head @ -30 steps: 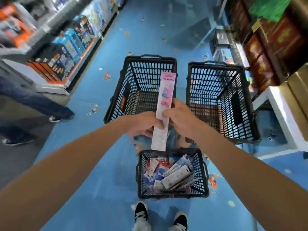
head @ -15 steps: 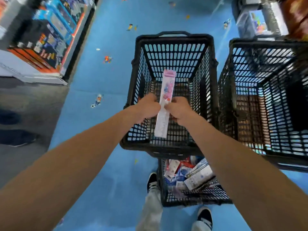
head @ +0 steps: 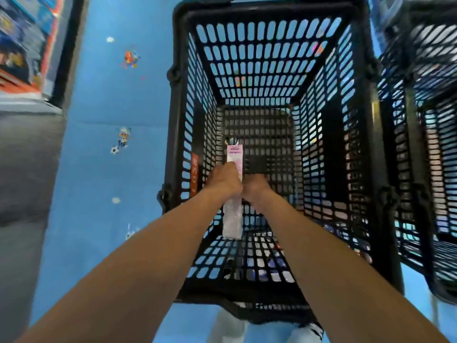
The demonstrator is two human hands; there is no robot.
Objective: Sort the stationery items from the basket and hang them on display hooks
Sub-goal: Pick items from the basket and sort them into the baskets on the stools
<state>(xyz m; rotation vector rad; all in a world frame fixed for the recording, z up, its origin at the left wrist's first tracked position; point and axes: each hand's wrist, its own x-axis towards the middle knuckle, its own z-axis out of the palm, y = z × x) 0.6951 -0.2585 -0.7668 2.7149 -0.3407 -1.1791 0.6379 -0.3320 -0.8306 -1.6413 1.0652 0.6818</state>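
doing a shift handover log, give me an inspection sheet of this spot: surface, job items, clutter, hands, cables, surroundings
surface: blue shop floor with cartoon prints; grey strip along the left.
job's things: long narrow pink-and-white packet, held in the opening of a tall black plastic mesh basket; blurred packaged items show through its near wall.
clutter: nothing seen.
hands: left hand grips the packet; right hand holds its right edge, fingers mostly hidden.
cables: nothing seen.
surroundings: second black mesh basket at the right; shelf of boxed goods at top left, blurred.
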